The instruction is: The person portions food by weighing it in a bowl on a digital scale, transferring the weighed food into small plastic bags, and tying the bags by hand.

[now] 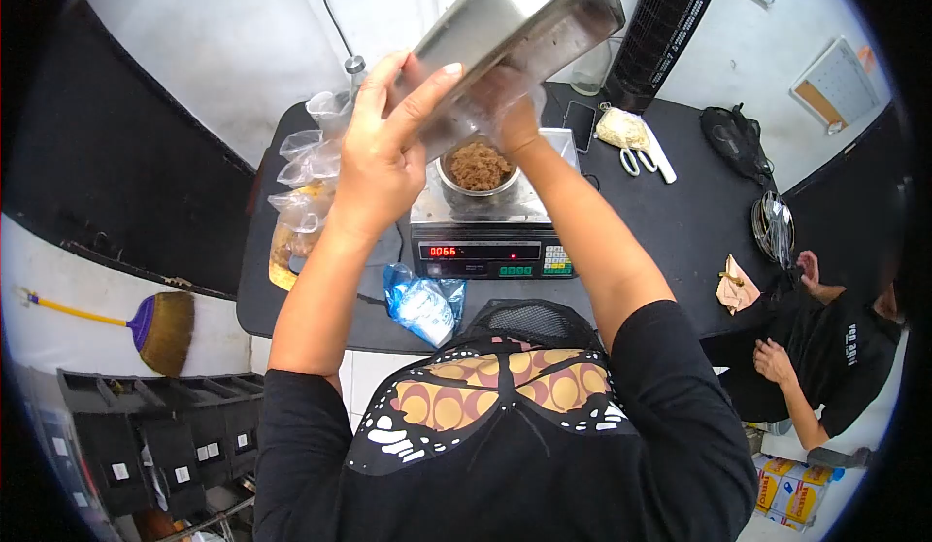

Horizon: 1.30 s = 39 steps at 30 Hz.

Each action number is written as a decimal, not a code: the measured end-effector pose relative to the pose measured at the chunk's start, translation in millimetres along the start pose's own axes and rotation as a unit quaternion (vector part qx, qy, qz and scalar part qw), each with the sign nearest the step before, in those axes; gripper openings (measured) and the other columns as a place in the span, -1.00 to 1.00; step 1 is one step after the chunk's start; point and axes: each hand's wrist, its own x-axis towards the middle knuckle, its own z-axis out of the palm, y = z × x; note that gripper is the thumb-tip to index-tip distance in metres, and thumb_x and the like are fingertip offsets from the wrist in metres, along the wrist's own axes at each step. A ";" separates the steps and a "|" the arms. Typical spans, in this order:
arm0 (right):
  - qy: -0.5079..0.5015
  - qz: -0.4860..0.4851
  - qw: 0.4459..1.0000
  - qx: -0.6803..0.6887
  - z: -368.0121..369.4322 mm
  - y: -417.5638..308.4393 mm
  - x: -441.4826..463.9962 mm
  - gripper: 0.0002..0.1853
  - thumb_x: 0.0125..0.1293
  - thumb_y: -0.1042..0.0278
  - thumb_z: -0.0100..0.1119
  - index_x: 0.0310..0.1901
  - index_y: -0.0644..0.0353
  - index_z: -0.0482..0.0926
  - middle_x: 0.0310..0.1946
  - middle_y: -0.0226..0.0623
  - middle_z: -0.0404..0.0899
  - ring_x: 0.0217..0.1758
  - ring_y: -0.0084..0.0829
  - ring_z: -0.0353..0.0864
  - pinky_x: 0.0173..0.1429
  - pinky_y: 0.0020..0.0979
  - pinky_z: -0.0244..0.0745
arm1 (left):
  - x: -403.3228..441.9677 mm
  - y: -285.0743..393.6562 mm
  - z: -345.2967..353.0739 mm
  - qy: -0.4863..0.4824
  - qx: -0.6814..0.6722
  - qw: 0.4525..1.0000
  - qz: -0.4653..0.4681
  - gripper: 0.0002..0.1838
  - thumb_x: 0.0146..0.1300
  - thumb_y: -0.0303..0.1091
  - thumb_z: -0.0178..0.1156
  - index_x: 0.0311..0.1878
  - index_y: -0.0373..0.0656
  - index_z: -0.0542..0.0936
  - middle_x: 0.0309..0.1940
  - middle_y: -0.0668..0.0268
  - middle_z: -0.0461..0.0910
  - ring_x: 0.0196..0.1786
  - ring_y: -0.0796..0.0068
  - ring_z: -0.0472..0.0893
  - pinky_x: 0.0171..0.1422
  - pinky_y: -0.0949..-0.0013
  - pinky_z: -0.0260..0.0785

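Observation:
My left hand (pixel 383 149) grips the near-left side of a steel pan (pixel 515 27), which is tilted up on its side above the scale. My right hand (pixel 515 119) reaches in at the pan's lower opening, with clear plastic around it; its fingers are hidden. Just below both hands, a round clear tub (pixel 473 190) holds a heap of brown crumbly food (pixel 480 165). The tub stands on the metal platform of a digital scale (pixel 495 253), whose red display reads 0.066.
Clear plastic cups or bags (pixel 313 158) line the table's left side. A blue plastic packet (pixel 424 304) lies at the front edge. Phone (pixel 580 124), scissors (pixel 638 161) and black pouch (pixel 736 142) lie right. Another person (pixel 825 348) stands at the right.

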 end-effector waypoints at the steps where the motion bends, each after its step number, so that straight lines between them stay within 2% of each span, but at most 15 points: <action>1: -0.061 0.008 0.998 -0.028 0.4 -8.5 -3.6 -0.82 0.07 0.22 0.12 -0.35 0.09 0.59 -0.34 -0.28 0.60 -0.21 -0.21 0.58 -0.18 -0.21 0.47 | 1.1 1.3 -1.7 0.001 -0.008 1.000 -0.016 -0.20 -0.19 -0.87 -0.07 0.14 0.11 0.52 0.12 0.03 0.36 0.13 0.08 0.47 0.13 0.29 0.40; 3: -0.157 -0.043 0.983 -0.081 14.0 -14.4 -9.8 -0.82 0.14 0.23 0.06 -0.33 0.10 0.60 -0.39 -0.34 0.61 -0.28 -0.23 0.60 -0.22 -0.21 0.47 | 2.5 -1.8 -2.9 0.030 -0.013 0.999 -0.004 -0.20 -0.20 -0.86 -0.09 0.16 0.05 0.51 0.10 0.04 0.38 0.11 0.11 0.49 0.12 0.34 0.38; 7: -0.093 -0.049 0.992 0.068 19.7 -20.3 -26.2 -0.81 0.13 0.29 0.02 -0.39 0.13 0.61 -0.41 -0.24 0.62 -0.31 -0.17 0.61 -0.22 -0.19 0.50 | -2.0 -11.9 -8.4 0.032 -0.013 0.998 -0.057 -0.21 -0.21 -0.85 -0.11 0.23 -0.13 0.42 0.15 0.14 0.40 0.12 0.40 0.48 0.04 0.58 0.33; 9: -0.207 -0.035 0.978 -0.006 24.0 -20.8 -28.8 -0.83 0.07 0.33 0.06 -0.48 0.17 0.63 -0.49 -0.15 0.62 -0.35 -0.11 0.63 -0.26 -0.18 0.53 | -10.4 -27.1 -5.2 0.052 -0.006 0.995 -0.086 -0.20 -0.20 -0.84 -0.11 0.24 -0.12 0.40 0.16 0.18 0.39 0.10 0.44 0.49 0.02 0.59 0.33; 12: -0.230 0.001 0.961 0.155 41.5 0.8 -70.1 -0.82 0.06 0.35 0.06 -0.53 0.24 0.59 -0.52 -0.08 0.60 -0.36 -0.04 0.60 -0.22 -0.15 0.51 | -14.1 -38.6 -3.3 0.064 0.082 0.990 -0.094 -0.21 -0.18 -0.83 -0.10 0.27 -0.16 0.36 0.18 0.20 0.34 0.10 0.41 0.48 0.09 0.57 0.31; 14: -0.230 0.056 0.953 0.188 15.6 2.3 -73.8 -0.80 0.15 0.33 0.09 -0.35 0.31 0.58 -0.38 -0.04 0.62 -0.27 -0.12 0.62 -0.19 -0.20 0.49 | -15.3 -48.3 -1.1 0.101 0.140 0.983 -0.064 -0.20 -0.15 -0.82 -0.09 0.31 -0.19 0.30 0.18 0.19 0.34 0.08 0.39 0.49 0.12 0.55 0.30; 16: -0.138 0.281 0.774 0.550 19.2 17.8 -95.6 -0.83 0.19 0.35 0.08 -0.33 0.29 0.54 -0.36 -0.10 0.60 -0.30 -0.20 0.59 -0.21 -0.22 0.47 | -24.4 -67.1 4.7 0.181 -0.036 0.968 -0.168 -0.20 -0.16 -0.78 -0.10 0.31 -0.11 0.31 0.15 0.12 0.38 0.25 0.27 0.37 0.28 0.39 0.22; 18: -0.075 0.338 0.394 0.852 8.0 40.7 -107.7 -0.87 0.17 0.40 0.07 -0.28 0.24 0.52 -0.32 -0.04 0.59 -0.30 -0.18 0.57 -0.27 -0.21 0.46 | -17.3 -58.6 1.3 0.192 -0.177 0.933 -0.249 -0.18 -0.13 -0.80 -0.11 0.35 -0.21 0.17 0.06 0.23 0.40 0.12 0.38 0.44 0.22 0.45 0.25; 19: 0.004 0.392 0.343 0.853 -14.0 47.0 -121.9 -0.85 0.24 0.36 0.08 -0.22 0.22 0.50 -0.34 -0.14 0.56 -0.30 -0.25 0.56 -0.25 -0.21 0.49 | -19.0 -59.8 1.8 0.184 -0.188 0.925 -0.276 -0.18 -0.14 -0.80 -0.11 0.35 -0.20 0.17 0.06 0.23 0.41 0.09 0.39 0.46 0.21 0.45 0.26; 20: 0.031 0.475 0.392 0.788 -47.8 50.5 -121.8 -0.84 0.27 0.34 0.07 -0.21 0.25 0.49 -0.30 -0.15 0.55 -0.31 -0.29 0.54 -0.21 -0.22 0.52 | -19.9 -64.3 2.2 0.175 -0.198 0.915 -0.303 -0.18 -0.14 -0.80 -0.11 0.34 -0.20 0.18 0.05 0.23 0.41 0.06 0.39 0.48 0.19 0.45 0.27; 23: 0.076 0.414 0.314 0.851 -102.0 95.9 -162.0 -0.73 0.29 0.29 0.02 -0.10 0.30 0.50 -0.24 -0.18 0.56 -0.22 -0.33 0.57 -0.15 -0.34 0.55 | -27.9 -61.3 28.6 0.166 -0.264 0.877 -0.365 -0.18 -0.15 -0.80 -0.11 0.33 -0.19 0.19 0.06 0.22 0.41 0.05 0.41 0.47 0.15 0.44 0.30; 26: 0.176 0.445 0.426 0.768 -178.5 113.6 -191.6 -0.69 0.31 0.32 -0.04 -0.03 0.36 0.49 -0.25 -0.21 0.59 -0.23 -0.39 0.60 -0.18 -0.39 0.59 | -37.4 -50.2 77.0 0.102 -0.320 0.856 -0.393 -0.16 -0.16 -0.79 -0.11 0.35 -0.17 0.17 0.09 0.20 0.40 0.06 0.38 0.47 0.15 0.45 0.30; 34: 0.260 0.427 0.399 0.769 -287.4 122.7 -274.0 -0.74 0.33 0.29 -0.02 -0.03 0.21 0.49 -0.10 -0.27 0.60 -0.13 -0.40 0.59 -0.14 -0.33 0.56 | -73.2 54.5 240.9 -0.098 -0.462 0.743 -0.475 -0.26 -0.09 -0.83 -0.06 0.27 -0.15 0.26 0.05 0.20 0.46 0.13 0.36 0.46 0.21 0.40 0.32; 38: 0.292 0.526 0.413 0.684 -299.5 119.9 -319.8 -0.76 0.34 0.25 -0.02 -0.06 0.15 0.50 -0.12 -0.29 0.59 -0.16 -0.38 0.60 -0.21 -0.32 0.57 | -112.5 110.8 306.8 -0.122 -0.508 0.684 -0.510 -0.21 -0.13 -0.83 -0.14 0.26 -0.02 0.28 -0.06 0.20 0.53 -0.13 0.36 0.58 -0.34 0.46 0.47; 39: 0.300 0.545 0.404 0.670 -301.3 115.1 -322.6 -0.77 0.33 0.26 0.00 -0.07 0.15 0.50 -0.12 -0.28 0.59 -0.17 -0.38 0.61 -0.22 -0.33 0.57 | -114.7 125.9 311.4 -0.130 -0.494 0.653 -0.558 -0.22 -0.13 -0.83 -0.17 0.26 -0.05 0.28 -0.07 0.20 0.54 -0.08 0.35 0.56 -0.20 0.46 0.47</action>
